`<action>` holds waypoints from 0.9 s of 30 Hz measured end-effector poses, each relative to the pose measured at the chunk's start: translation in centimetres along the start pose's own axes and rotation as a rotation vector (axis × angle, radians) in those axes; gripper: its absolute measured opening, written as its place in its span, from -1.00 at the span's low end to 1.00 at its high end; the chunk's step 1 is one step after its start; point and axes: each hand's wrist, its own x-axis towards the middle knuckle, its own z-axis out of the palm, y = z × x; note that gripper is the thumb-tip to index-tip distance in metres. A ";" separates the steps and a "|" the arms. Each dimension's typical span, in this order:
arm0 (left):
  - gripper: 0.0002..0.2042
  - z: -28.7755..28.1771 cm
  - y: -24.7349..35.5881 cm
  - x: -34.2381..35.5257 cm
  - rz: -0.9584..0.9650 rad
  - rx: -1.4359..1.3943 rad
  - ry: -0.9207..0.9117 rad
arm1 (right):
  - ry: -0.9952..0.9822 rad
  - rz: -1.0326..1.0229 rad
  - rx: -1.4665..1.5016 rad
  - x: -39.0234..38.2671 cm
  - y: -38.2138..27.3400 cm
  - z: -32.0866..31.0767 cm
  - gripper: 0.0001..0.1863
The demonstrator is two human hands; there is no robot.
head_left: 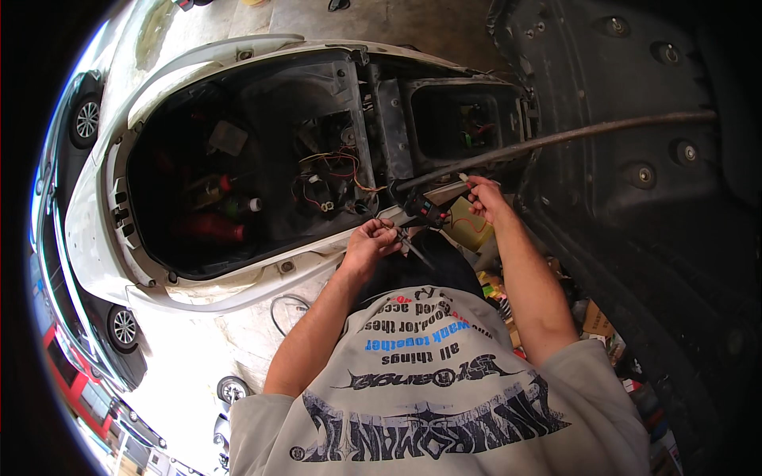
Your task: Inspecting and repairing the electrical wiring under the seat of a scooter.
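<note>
My left hand [371,247] is closed by the near edge of a white scooter body [313,258], its fingers pinching a thin dark rod-like piece [415,251] that slants down toward my lap. What kind of piece it is, I cannot make out. My right hand [486,200] is raised further right, thumb and fingertips pressed together on a small whitish piece [463,178]. Between the hands sits a small black box-shaped device [426,209] with red and teal spots. A thin red wire [468,225] runs from near this device toward my right hand.
The open storage well [238,111] holds bottles [252,205] and loose wires [337,159]. A long rusty rod [556,138] crosses above a smaller opening [456,119] to a large black panel [635,103] on the right. Clutter [599,321] lies below my right arm. Cars [87,119] stand at left.
</note>
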 end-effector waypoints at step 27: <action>-0.88 -0.3 -0.3 0.4 -0.002 0.018 -0.010 | 0.009 0.015 -0.004 0.4 0.4 -0.1 -0.46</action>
